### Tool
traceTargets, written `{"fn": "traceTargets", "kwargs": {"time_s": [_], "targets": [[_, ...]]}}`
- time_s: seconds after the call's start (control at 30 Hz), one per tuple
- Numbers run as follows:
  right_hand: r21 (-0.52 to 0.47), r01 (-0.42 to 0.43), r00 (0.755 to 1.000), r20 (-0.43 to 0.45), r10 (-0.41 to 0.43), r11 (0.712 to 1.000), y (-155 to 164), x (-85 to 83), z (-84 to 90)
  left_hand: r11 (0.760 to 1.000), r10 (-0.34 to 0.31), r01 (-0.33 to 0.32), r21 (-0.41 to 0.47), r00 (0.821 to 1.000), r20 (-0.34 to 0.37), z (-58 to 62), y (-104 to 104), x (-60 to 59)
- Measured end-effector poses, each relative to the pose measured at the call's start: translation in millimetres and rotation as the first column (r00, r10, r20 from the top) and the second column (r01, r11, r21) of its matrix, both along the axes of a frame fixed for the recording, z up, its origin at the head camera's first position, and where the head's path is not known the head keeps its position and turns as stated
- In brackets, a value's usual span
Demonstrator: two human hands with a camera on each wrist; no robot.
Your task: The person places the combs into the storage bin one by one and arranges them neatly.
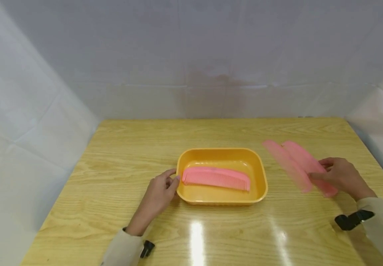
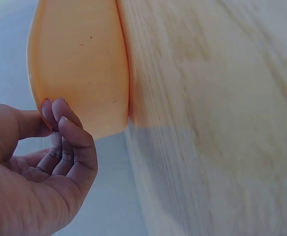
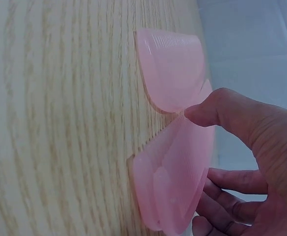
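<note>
My left hand (image 1: 159, 192) pinches the left rim of a yellow plastic basin (image 1: 222, 203), thumb on one side of the rim and fingertips on the other in the left wrist view. Inside the basin lies a pink comb (image 1: 216, 177), its teeth toward me. To the right, my right hand (image 1: 339, 177) grips a second pink comb (image 1: 299, 153) across its width, between thumb and fingers. Another pink comb (image 1: 286, 164) lies slanted right beside it on the left. In the right wrist view, the gripped comb (image 3: 183, 162) shows a doubled outline at its near end.
A light wooden table (image 1: 125, 155) bears everything. White sheeting (image 1: 145, 99) hangs behind it and along both sides. Black straps with small mounts (image 1: 353, 220) sit at both wrists over pale sleeves.
</note>
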State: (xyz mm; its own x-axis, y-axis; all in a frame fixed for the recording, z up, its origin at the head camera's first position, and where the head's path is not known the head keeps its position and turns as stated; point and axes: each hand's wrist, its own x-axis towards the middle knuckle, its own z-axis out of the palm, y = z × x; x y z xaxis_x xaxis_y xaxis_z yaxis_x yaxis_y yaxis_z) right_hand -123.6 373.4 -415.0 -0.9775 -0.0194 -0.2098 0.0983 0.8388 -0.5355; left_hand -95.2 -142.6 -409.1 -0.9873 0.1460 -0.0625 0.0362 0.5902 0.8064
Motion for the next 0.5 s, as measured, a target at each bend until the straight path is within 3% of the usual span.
{"fn": "traceTargets", "kwargs": {"time_s": [0.5], "targets": [[0.008, 0.016, 1.000, -0.021, -0.016, 1.000, 0.2, -1.3, 4.2, 1.000, -0.004, 0.004, 0.003, 1.000, -0.001, -1.2, -0.5, 0.3]]}}
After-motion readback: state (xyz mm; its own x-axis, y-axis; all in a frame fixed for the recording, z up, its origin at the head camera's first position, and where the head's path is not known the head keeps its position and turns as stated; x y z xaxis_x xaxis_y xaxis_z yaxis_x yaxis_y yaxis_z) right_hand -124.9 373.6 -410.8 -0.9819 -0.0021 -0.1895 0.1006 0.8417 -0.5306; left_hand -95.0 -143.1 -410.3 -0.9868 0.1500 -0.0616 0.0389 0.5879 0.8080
